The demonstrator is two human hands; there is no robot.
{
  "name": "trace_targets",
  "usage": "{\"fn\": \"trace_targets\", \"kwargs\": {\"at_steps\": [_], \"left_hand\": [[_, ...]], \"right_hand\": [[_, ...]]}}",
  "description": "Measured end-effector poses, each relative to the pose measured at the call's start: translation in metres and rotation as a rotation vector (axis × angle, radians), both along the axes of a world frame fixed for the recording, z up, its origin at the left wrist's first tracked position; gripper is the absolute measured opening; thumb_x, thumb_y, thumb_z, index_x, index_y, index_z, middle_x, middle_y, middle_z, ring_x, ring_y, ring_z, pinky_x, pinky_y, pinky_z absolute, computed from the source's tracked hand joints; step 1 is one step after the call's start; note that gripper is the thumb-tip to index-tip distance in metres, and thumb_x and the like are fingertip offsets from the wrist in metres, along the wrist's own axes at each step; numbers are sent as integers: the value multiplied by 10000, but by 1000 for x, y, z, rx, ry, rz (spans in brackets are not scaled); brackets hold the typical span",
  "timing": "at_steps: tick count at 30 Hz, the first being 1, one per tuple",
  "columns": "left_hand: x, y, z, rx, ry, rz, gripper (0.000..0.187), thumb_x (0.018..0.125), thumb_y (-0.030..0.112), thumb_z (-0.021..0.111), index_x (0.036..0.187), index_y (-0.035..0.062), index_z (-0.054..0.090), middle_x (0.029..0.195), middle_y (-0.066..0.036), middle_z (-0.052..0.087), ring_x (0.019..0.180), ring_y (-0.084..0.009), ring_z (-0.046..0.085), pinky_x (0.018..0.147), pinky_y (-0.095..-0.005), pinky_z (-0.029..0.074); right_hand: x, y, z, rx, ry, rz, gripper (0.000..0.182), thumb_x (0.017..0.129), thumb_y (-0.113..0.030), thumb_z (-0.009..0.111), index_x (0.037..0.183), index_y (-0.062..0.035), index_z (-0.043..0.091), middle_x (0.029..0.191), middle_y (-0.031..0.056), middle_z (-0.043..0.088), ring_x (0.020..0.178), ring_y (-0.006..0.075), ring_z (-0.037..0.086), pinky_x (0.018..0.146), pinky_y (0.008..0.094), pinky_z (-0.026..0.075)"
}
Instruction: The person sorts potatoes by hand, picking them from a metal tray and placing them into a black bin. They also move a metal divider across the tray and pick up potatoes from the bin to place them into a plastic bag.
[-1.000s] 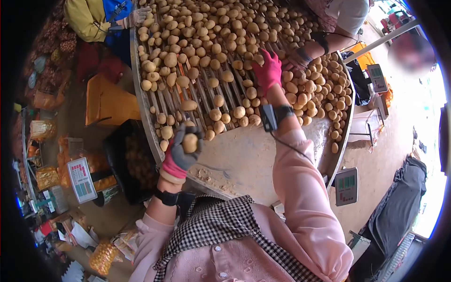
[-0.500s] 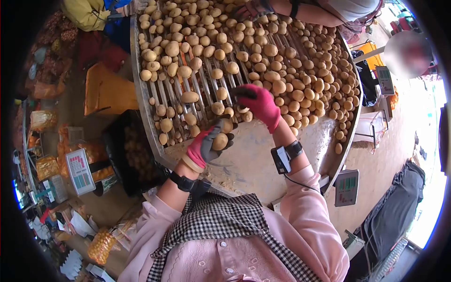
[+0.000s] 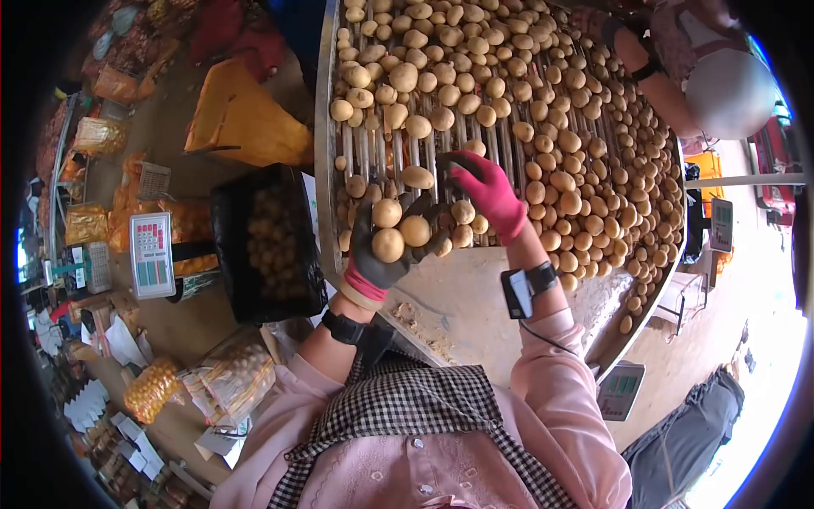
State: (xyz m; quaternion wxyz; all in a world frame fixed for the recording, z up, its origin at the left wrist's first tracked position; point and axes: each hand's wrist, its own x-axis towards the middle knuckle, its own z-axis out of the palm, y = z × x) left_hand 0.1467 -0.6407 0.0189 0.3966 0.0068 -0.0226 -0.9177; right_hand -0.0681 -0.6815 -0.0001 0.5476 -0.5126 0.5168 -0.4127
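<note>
Three potatoes [image 3: 388, 244] rest in my left hand [image 3: 383, 270], which wears a grey and pink glove and is cupped around them, palm up, over the near edge of the rollers. My right hand [image 3: 490, 193], in a pink and dark glove, reaches over the rollers [image 3: 398, 153] just to the right of it. Its fingers point left and curl near a potato [image 3: 475, 148]; whether they hold anything is unclear. Loose potatoes [image 3: 543, 127] lie across the rollers, packed densely on the right.
A bare metal ledge [image 3: 483, 293] lies nearest me. Left stand a black crate [image 3: 222, 246] with potatoes, a scale [image 3: 152, 254] and a yellow container [image 3: 246, 119]. Another person's arm [image 3: 660, 97] is at the upper right; another scale [image 3: 621, 390] sits lower right.
The view has turned, so the table appears further right. My left hand has opened upward and now shows three potatoes instead of two. The other person's arm has shifted right.
</note>
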Motion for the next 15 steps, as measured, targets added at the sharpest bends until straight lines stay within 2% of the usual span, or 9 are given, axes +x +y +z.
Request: {"fn": "trace_targets", "kwargs": {"at_steps": [1, 3, 4, 7, 9, 11, 12, 13, 15], "left_hand": [[3, -1, -6, -5, 4, 7, 606, 1015, 453, 462, 1458, 57, 345, 1453, -135, 446, 1337, -318, 454, 1104, -459, 416], [10, 5, -36, -596, -1098, 311, 597, 976, 564, 448, 1383, 127, 439, 1440, -141, 459, 1297, -319, 491, 1050, -559, 428], [15, 6, -54, -275, -725, 291, 535, 981, 532, 447, 1320, 119, 472, 1395, -101, 487, 1254, -302, 524, 1035, -552, 438], [30, 0, -31, -99, -513, 261, 519, 987, 506, 446, 1324, 112, 476, 1377, -96, 499, 1254, -299, 522, 1049, -554, 426], [38, -4, -8, 76, -301, 209, 503, 992, 480, 445, 1327, 106, 480, 1360, -91, 510, 1254, -297, 520, 1063, -557, 414], [47, -3, 4, 252, -97, 155, 488, 998, 453, 444, 1330, 99, 484, 1342, -86, 522, 1255, -294, 518, 1077, -559, 403], [47, -3, -8, 106, -394, 293, 513, 1000, 475, 404, 1327, 87, 486, 1333, -89, 530, 1263, -312, 511, 1131, -583, 320], [55, -2, -19, 108, -401, 304, 513, 1000, 475, 404, 1327, 87, 486, 1333, -89, 530, 1263, -312, 511, 1131, -583, 320], [67, -10, -19, 171, -137, 166, 569, 1007, 484, 325, 1421, 115, 454, 1462, -37, 469, 1415, -275, 372, 1187, -560, 207]], "right_hand": [[11, -10, -5, -129, 290, -25, 407, 911, -262, 675, 1244, -38, 609, 1069, 101, 686, 933, 243, 656, 854, 333, 513], [34, -23, -9, -360, 492, -51, 427, 858, -232, 700, 1234, -55, 602, 1152, 159, 639, 1048, 350, 613, 921, 414, 491], [41, -32, -9, -504, 600, -8, 451, 832, -218, 712, 1240, -69, 592, 1203, 158, 599, 1134, 368, 551, 981, 445, 449], [49, -80, -17, -659, 839, -197, 491, 800, -246, 729, 1243, -89, 587, 1224, 136, 589, 1148, 348, 536, 974, 446, 442], [54, -117, -7, -635, 890, -227, 594, 796, -264, 731, 1332, -121, 520, 1261, 134, 572, 1175, 344, 530, 965, 457, 451], [61, -158, -11, -539, 894, -86, 648, 795, -253, 729, 1382, -150, 474, 1304, 130, 542, 1203, 350, 520, 970, 470, 468], [63, -173, -7, -509, 1141, 64, 662, 792, -203, 718, 1399, -170, 455, 1319, 127, 519, 1212, 349, 523, 958, 466, 496], [71, -185, -6, -447, 1347, 131, 644, 786, -147, 699, 1387, -174, 469, 1307, 126, 516, 1204, 353, 532, 938, 453, 514], [78, -207, -3, -410, 1452, 302, 635, 786, -132, 684, 1384, -169, 472, 1280, 137, 524, 1169, 349, 561, 933, 444, 519]]}}
